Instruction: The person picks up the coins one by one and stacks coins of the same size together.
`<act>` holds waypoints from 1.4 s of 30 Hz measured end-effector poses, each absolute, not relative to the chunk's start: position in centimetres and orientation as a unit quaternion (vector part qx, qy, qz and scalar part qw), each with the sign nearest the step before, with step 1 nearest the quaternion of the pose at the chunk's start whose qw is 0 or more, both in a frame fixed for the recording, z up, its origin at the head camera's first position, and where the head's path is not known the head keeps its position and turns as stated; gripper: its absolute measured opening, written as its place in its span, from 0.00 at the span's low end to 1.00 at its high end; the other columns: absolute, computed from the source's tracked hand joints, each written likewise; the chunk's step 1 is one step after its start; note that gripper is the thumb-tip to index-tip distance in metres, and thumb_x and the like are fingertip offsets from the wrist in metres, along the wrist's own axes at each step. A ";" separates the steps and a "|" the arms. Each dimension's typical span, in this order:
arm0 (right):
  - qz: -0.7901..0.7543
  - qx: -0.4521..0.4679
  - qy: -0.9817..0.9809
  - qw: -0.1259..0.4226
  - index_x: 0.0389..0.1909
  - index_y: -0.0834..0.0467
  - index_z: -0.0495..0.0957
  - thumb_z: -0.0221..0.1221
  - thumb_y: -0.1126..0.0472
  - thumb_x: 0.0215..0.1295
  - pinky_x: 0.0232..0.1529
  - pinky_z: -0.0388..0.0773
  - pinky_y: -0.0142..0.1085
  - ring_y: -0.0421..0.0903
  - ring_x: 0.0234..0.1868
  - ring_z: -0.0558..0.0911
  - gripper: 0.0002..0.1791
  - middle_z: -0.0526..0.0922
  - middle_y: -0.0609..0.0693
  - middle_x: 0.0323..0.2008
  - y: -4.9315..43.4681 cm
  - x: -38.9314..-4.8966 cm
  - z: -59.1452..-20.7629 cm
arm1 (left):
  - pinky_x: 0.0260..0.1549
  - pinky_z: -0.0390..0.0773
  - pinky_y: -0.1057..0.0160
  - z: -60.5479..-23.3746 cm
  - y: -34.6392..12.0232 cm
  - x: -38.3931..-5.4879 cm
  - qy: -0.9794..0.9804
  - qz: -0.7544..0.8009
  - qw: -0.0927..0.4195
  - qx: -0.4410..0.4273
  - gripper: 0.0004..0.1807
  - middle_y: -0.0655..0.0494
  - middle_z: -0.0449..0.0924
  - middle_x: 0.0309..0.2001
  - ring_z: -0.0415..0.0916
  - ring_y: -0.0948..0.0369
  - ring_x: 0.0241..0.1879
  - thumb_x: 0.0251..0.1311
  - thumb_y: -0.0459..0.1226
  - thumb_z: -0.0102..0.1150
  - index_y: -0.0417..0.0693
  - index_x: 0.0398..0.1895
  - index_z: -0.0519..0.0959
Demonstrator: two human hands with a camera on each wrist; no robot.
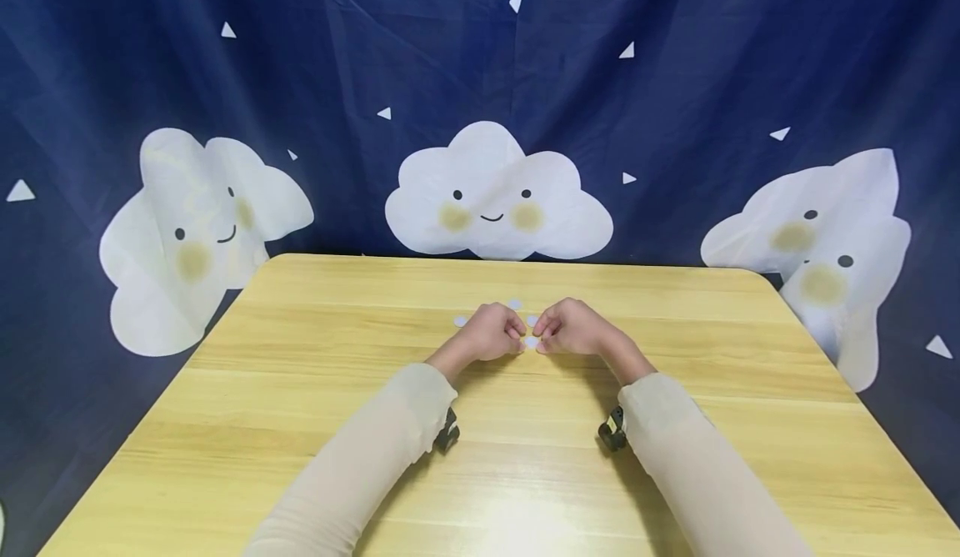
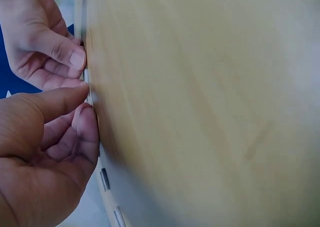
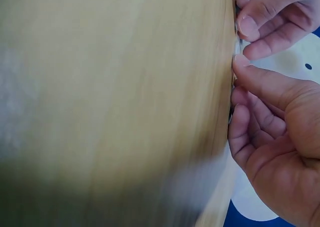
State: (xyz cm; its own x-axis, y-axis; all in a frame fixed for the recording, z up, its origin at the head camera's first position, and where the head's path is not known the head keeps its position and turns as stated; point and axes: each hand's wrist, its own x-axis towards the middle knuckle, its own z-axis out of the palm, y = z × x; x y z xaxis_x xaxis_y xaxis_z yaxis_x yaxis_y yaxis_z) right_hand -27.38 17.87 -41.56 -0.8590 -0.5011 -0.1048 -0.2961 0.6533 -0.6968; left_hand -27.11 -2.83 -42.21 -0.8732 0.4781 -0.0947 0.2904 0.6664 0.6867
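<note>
Wooden table (image 1: pixel 528 432): white disc (image 1: pixel 531 342) between left hand (image 1: pixel 489 332), right hand (image 1: pixel 577 328).

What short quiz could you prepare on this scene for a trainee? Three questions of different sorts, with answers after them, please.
1. True or false: the left hand and the right hand are far apart.
2. Which hand is nearer to the leftmost pale piece?
3. Fill in: the blue cloth behind the table is printed with large white ___.

Key: 1. False, they are close together. 2. The left. 3. Clouds.
</note>
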 end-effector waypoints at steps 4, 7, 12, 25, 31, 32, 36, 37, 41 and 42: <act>-0.356 -0.229 0.895 0.138 0.36 0.65 0.85 0.72 0.69 0.58 0.39 0.80 0.35 0.41 0.31 0.81 0.07 0.86 0.49 0.28 17.9 -27.6 -41.7 | 0.41 0.79 0.66 -42.2 -2.4 -27.2 0.910 0.339 0.135 0.195 0.09 0.60 0.83 0.30 0.78 0.64 0.33 0.58 0.32 0.73 0.43 0.42 0.87; -0.358 -0.227 0.896 0.133 0.36 0.64 0.86 0.72 0.68 0.57 0.39 0.80 0.35 0.41 0.31 0.82 0.07 0.86 0.49 0.28 17.9 -27.7 -41.8 | 0.40 0.79 0.67 -42.2 -2.2 -27.2 0.912 0.338 0.134 0.188 0.08 0.61 0.83 0.29 0.78 0.65 0.33 0.57 0.32 0.74 0.44 0.40 0.88; -0.351 -0.226 0.899 0.130 0.35 0.63 0.87 0.73 0.68 0.57 0.41 0.81 0.36 0.41 0.33 0.84 0.06 0.88 0.48 0.29 17.8 -27.8 -41.9 | 0.38 0.78 0.68 -42.2 -1.8 -27.1 0.914 0.342 0.125 0.179 0.07 0.61 0.84 0.29 0.77 0.64 0.33 0.56 0.32 0.74 0.44 0.39 0.89; -0.359 -0.224 0.896 0.134 0.33 0.64 0.87 0.72 0.70 0.55 0.38 0.81 0.34 0.39 0.31 0.83 0.05 0.88 0.50 0.29 17.6 -27.7 -41.8 | 0.37 0.76 0.67 -41.8 -1.2 -26.7 0.914 0.361 0.127 0.134 0.06 0.58 0.83 0.28 0.75 0.62 0.32 0.53 0.30 0.76 0.44 0.33 0.88; -0.361 -0.217 0.897 0.136 0.33 0.64 0.87 0.72 0.70 0.55 0.38 0.81 0.34 0.39 0.31 0.84 0.05 0.88 0.49 0.28 17.6 -27.7 -41.8 | 0.39 0.77 0.66 -41.7 -1.1 -26.6 0.915 0.362 0.127 0.125 0.07 0.59 0.83 0.28 0.75 0.62 0.33 0.53 0.29 0.76 0.45 0.34 0.88; -0.360 -0.215 0.897 0.138 0.33 0.63 0.88 0.72 0.70 0.55 0.38 0.81 0.34 0.39 0.31 0.84 0.05 0.88 0.49 0.28 17.6 -27.6 -41.8 | 0.39 0.78 0.66 -41.8 -1.1 -26.6 0.914 0.364 0.128 0.124 0.07 0.59 0.83 0.28 0.75 0.62 0.33 0.52 0.29 0.76 0.45 0.34 0.88; -0.359 -0.209 0.898 0.144 0.33 0.62 0.88 0.72 0.70 0.55 0.39 0.81 0.34 0.40 0.31 0.84 0.05 0.88 0.48 0.28 17.5 -27.6 -41.8 | 0.39 0.79 0.67 -41.9 -1.2 -26.5 0.912 0.368 0.133 0.125 0.07 0.59 0.83 0.27 0.76 0.63 0.33 0.52 0.29 0.76 0.44 0.34 0.88; -0.358 -0.206 0.899 0.146 0.33 0.62 0.88 0.73 0.70 0.56 0.39 0.81 0.34 0.40 0.32 0.84 0.05 0.89 0.48 0.29 17.5 -27.5 -41.8 | 0.38 0.79 0.67 -41.9 -1.2 -26.5 0.912 0.368 0.135 0.126 0.07 0.59 0.83 0.27 0.76 0.63 0.32 0.53 0.29 0.76 0.44 0.34 0.87; -0.363 -0.209 0.896 0.150 0.34 0.62 0.88 0.73 0.70 0.56 0.41 0.82 0.36 0.40 0.33 0.85 0.05 0.89 0.49 0.30 17.5 -27.3 -41.7 | 0.37 0.79 0.67 -42.0 -1.4 -26.4 0.911 0.365 0.141 0.131 0.06 0.59 0.83 0.27 0.76 0.63 0.32 0.54 0.30 0.76 0.45 0.34 0.87; -0.365 -0.209 0.894 0.150 0.34 0.63 0.88 0.73 0.70 0.56 0.41 0.82 0.36 0.41 0.33 0.86 0.05 0.89 0.49 0.30 17.5 -27.3 -41.7 | 0.36 0.78 0.67 -42.0 -1.4 -26.4 0.910 0.365 0.143 0.133 0.06 0.59 0.83 0.27 0.76 0.63 0.31 0.54 0.30 0.76 0.45 0.34 0.87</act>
State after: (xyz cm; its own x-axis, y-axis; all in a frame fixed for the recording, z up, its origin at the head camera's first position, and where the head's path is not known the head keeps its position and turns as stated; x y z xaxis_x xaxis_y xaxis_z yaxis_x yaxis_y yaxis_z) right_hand -27.27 17.52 -41.66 -0.8671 -0.4844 -0.1162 -0.2646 0.6455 -0.7165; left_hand -26.44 -1.39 -41.99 -0.9240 0.3457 -0.1632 0.1373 0.6986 0.7022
